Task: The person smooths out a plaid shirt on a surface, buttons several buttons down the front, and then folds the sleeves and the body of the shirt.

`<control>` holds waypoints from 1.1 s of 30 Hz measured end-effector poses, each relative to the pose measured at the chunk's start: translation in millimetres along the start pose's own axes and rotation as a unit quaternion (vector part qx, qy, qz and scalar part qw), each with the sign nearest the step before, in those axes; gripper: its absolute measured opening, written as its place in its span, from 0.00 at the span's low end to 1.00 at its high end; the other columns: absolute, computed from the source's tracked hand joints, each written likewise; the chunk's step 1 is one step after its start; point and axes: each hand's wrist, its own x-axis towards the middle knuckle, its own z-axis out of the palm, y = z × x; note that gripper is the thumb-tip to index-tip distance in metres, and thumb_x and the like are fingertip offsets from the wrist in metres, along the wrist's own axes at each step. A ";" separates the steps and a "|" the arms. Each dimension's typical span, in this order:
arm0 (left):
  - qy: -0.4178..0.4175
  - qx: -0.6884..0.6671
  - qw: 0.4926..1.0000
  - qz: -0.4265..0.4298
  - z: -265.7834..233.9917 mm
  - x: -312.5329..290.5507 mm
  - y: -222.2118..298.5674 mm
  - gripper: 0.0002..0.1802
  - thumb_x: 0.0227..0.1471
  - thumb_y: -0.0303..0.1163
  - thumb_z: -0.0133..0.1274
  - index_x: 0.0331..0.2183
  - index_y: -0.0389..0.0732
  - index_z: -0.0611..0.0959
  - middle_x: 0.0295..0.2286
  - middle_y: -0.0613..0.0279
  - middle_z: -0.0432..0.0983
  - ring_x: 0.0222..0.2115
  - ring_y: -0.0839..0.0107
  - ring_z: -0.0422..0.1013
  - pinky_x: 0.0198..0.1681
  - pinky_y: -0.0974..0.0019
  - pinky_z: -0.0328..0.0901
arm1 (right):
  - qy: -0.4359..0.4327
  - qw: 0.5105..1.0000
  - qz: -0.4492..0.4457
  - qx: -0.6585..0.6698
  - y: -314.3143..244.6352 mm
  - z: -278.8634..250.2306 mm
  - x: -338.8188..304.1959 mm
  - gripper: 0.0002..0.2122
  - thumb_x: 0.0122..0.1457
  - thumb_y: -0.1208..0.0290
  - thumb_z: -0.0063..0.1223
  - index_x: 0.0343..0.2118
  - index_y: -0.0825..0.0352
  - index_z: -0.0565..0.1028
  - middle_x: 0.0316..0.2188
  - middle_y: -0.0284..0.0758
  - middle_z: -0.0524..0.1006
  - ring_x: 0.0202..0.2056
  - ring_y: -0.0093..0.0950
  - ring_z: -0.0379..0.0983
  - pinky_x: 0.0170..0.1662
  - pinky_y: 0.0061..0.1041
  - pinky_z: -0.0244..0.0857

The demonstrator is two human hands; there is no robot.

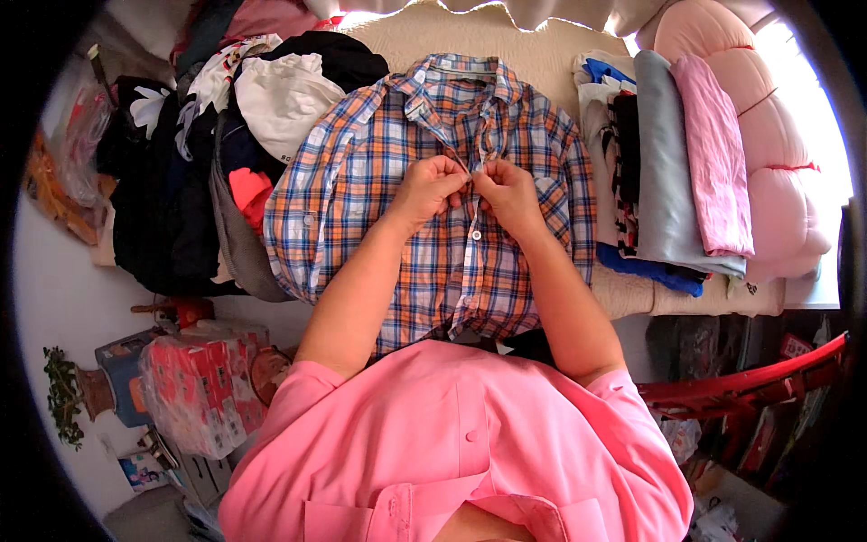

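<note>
A plaid button-up shirt (pixel 361 199) in blue, orange and white lies front up before me, its collar at the far end. The collar and upper front edges are apart. Below my hands, buttons show along the front strip. My left hand (pixel 427 191) pinches one front edge at chest height. Close beside it, my right hand (pixel 510 200) pinches the other edge, near the chest pocket. The fingertips of both hands nearly meet over the strip, and a small pale button seems to sit between them, partly hidden by the fingers.
A loose heap of clothes (pixel 172 199), black, white and grey, lies on the left. Folded clothes (pixel 664 163) in grey and pink stand in a stack on the right, beside a pink cushion (pixel 736 99). A beige cover (pixel 542 45) lies beneath. Wrapped red packs (pixel 203 379) sit lower left.
</note>
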 end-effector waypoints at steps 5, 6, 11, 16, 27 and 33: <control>0.003 0.020 1.000 -0.005 1.9 0.5 2.4 0.07 0.50 0.30 0.51 0.30 0.36 0.76 0.22 0.65 0.72 0.17 0.81 0.66 0.14 0.81 0.55 | -0.021 0.998 0.020 0.061 -3.0 -5.1 -3.8 0.06 0.56 0.72 0.50 0.29 0.70 0.72 0.19 0.29 0.72 0.17 0.15 0.66 0.18 0.14 0.57; 0.003 0.019 1.000 -0.008 2.0 0.5 2.6 0.07 0.50 0.30 0.51 0.30 0.36 0.76 0.22 0.65 0.72 0.17 0.81 0.66 0.13 0.81 0.55 | -0.025 0.998 0.028 0.060 -3.4 -5.4 -4.1 0.06 0.56 0.72 0.50 0.29 0.70 0.72 0.19 0.29 0.72 0.17 0.15 0.66 0.18 0.14 0.57; 0.003 0.024 1.000 -0.012 2.0 1.3 2.3 0.07 0.50 0.29 0.51 0.30 0.35 0.76 0.22 0.64 0.72 0.17 0.81 0.66 0.13 0.81 0.54 | -0.028 0.995 0.016 0.094 -4.3 -6.7 -2.9 0.05 0.56 0.72 0.51 0.28 0.68 0.73 0.18 0.28 0.72 0.16 0.15 0.65 0.16 0.14 0.56; 0.008 0.045 0.999 -0.003 2.3 2.1 1.5 0.07 0.50 0.29 0.51 0.30 0.35 0.76 0.22 0.63 0.73 0.17 0.81 0.67 0.13 0.81 0.55 | -0.043 0.994 0.045 0.091 -6.0 -10.1 -2.5 0.06 0.56 0.71 0.52 0.28 0.68 0.74 0.19 0.28 0.72 0.17 0.15 0.66 0.18 0.14 0.57; 0.021 0.029 0.999 -0.020 3.3 3.2 1.8 0.06 0.49 0.28 0.53 0.29 0.36 0.76 0.21 0.64 0.73 0.16 0.81 0.67 0.13 0.81 0.55 | -0.104 0.979 0.069 0.164 -7.0 -21.0 1.1 0.08 0.59 0.70 0.46 0.30 0.70 0.73 0.23 0.32 0.75 0.19 0.18 0.70 0.19 0.16 0.59; 0.021 0.047 0.998 -0.021 3.8 3.6 1.7 0.06 0.50 0.28 0.52 0.29 0.35 0.76 0.21 0.64 0.73 0.16 0.81 0.66 0.12 0.81 0.54 | -0.105 0.981 0.075 0.142 -5.5 -17.8 3.2 0.07 0.58 0.72 0.49 0.30 0.71 0.72 0.24 0.33 0.76 0.20 0.18 0.71 0.19 0.15 0.60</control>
